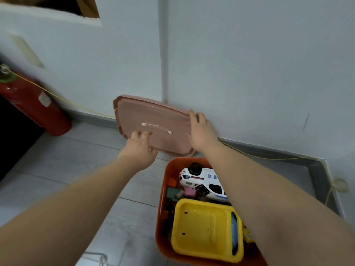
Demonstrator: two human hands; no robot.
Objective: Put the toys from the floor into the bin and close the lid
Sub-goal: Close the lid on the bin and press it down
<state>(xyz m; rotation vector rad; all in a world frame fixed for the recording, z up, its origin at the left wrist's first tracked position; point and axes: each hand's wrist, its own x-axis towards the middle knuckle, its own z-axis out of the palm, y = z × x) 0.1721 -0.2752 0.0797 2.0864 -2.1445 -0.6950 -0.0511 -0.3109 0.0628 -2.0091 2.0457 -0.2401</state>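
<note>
The pink lid (151,116) with a handle on top leans tilted against the wall, beyond the bin. My left hand (139,148) grips its near edge and my right hand (200,131) grips its right edge. The orange bin (169,169) stands open on the floor under my right forearm. Inside lie a white toy police car (203,179), a yellow toy tub (201,227) and several small coloured blocks (176,192).
A red fire extinguisher (32,104) lies by the wall at the left, with a dark cabinet (13,143) next to it. A thin yellow cord (269,157) runs along the baseboard. Grey floor tiles (76,169) stretch left of the bin.
</note>
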